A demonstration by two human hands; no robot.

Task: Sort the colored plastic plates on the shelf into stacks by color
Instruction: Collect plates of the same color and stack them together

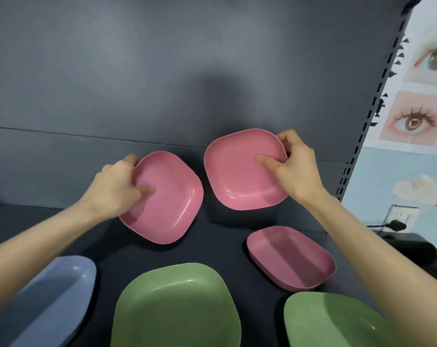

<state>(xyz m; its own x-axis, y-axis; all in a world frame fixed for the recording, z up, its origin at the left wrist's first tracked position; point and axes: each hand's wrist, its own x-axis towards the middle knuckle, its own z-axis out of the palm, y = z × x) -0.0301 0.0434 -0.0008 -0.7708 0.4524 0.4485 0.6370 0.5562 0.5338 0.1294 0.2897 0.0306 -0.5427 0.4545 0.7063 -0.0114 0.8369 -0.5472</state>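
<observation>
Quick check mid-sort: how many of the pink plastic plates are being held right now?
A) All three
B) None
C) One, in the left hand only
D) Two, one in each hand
D: the left hand grips one pink rounded-square plastic plate, the right hand grips a second pink plate, and the third pink plate lies untouched on the dark shelf.

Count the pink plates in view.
3. One rounded pink plastic plate held by the left hand, a second pink plate by the right hand, a third pink plate free at front right. Nested ones could hide.
</observation>
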